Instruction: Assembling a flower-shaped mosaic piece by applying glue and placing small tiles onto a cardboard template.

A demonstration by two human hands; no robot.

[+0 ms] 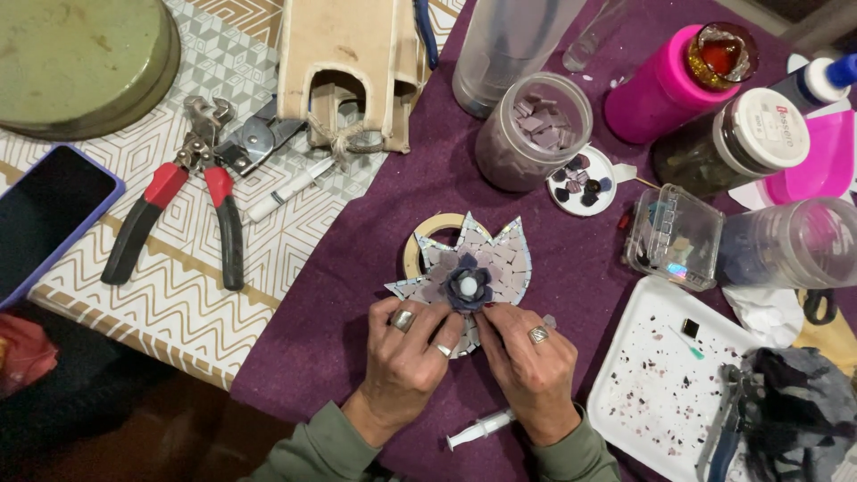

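Observation:
A leaf-shaped mosaic piece (489,256) covered in pale purple tiles lies on a roll of tape (420,245) on the purple cloth (357,268). At its near middle sits a dark purple flower (468,287) with a white bead at its centre. My left hand (412,348) and my right hand (527,353) both pinch the near edge of the mosaic piece, fingertips on either side of the flower. Both hands wear rings. A small white syringe (480,429) lies on the cloth between my wrists.
Red-handled pliers (183,210) and a phone (45,219) lie left on the patterned cloth. Behind stand a jar of purple tiles (534,134), a small white dish (582,183), a pink bottle (665,85) and clear containers (674,236). A white tray (661,384) sits right.

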